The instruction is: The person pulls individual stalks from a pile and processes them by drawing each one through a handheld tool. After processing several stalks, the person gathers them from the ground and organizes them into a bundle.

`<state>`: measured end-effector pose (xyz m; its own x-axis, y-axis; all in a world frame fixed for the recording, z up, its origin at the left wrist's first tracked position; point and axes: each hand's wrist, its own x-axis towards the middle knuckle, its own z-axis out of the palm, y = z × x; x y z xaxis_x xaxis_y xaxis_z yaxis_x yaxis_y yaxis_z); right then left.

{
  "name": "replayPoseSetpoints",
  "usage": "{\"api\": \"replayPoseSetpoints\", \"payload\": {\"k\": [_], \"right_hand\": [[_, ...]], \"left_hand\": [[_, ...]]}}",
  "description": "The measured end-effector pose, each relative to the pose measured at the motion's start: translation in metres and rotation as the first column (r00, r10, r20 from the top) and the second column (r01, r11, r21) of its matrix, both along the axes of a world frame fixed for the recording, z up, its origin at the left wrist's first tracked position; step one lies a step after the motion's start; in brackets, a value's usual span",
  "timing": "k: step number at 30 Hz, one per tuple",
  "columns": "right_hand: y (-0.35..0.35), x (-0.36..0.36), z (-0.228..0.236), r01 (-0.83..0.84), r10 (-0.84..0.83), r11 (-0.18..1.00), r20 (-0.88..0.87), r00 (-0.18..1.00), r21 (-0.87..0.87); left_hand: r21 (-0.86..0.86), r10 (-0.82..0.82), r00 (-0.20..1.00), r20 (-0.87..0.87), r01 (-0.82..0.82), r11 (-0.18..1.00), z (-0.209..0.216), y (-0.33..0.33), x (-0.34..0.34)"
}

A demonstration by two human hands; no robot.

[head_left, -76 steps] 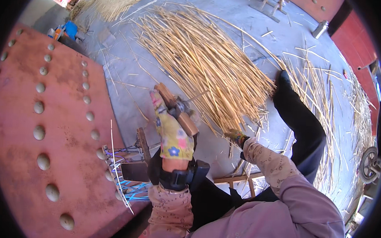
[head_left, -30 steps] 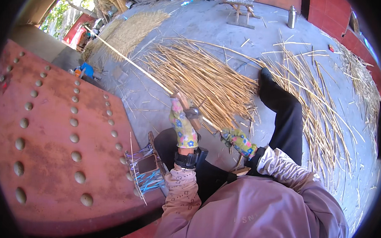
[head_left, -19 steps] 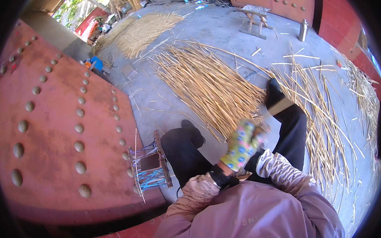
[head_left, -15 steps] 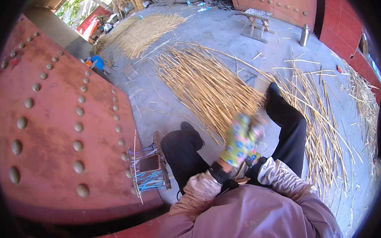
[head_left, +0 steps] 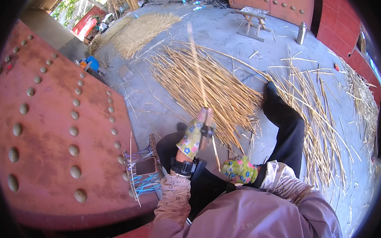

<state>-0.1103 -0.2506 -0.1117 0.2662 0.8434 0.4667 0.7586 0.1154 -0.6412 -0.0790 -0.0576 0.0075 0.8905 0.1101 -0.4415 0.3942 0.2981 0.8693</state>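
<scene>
My left hand (head_left: 191,138), in a flowered fingerless glove, is raised in front of my left knee. Its fingers are closed round a small brown hand tool (head_left: 205,136) with a dark fitting; its exact kind does not show. One long pale reed stalk (head_left: 216,153) runs at the tool, its blurred far end rising over the pile of reeds (head_left: 200,81) ahead. My right hand (head_left: 240,169), gloved alike, is low near my lap, closed at the stalk's near end. Its fingertips are partly hidden.
A low stool with blue straps (head_left: 149,183) stands on my left beside the red studded door (head_left: 58,126). Loose reeds (head_left: 313,124) lie to my right. Farther off are a straw mat (head_left: 139,34), a wooden stool (head_left: 253,21) and a metal flask (head_left: 301,33).
My hands, close together before, have come apart. The left moved left and slightly forward; the right stayed low by my lap. The stalk now shows stretched between and beyond them.
</scene>
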Motion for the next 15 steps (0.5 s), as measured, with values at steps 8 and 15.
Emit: {"api": "replayPoseSetpoints", "payload": {"k": [8,15], "right_hand": [[-0.005,0.003,-0.023,0.159,0.188,0.937,-0.836,0.515,0.309],[0.005,0.073,0.054,0.518,0.179,0.846,-0.983,-0.045,0.13]], "left_hand": [[0.023,-0.224,0.975,-0.007,0.224,0.974,0.011,-0.021,-0.02],[-0.013,-0.344,0.938,-0.039,0.344,0.939,-0.008,-0.039,-0.041]]}}
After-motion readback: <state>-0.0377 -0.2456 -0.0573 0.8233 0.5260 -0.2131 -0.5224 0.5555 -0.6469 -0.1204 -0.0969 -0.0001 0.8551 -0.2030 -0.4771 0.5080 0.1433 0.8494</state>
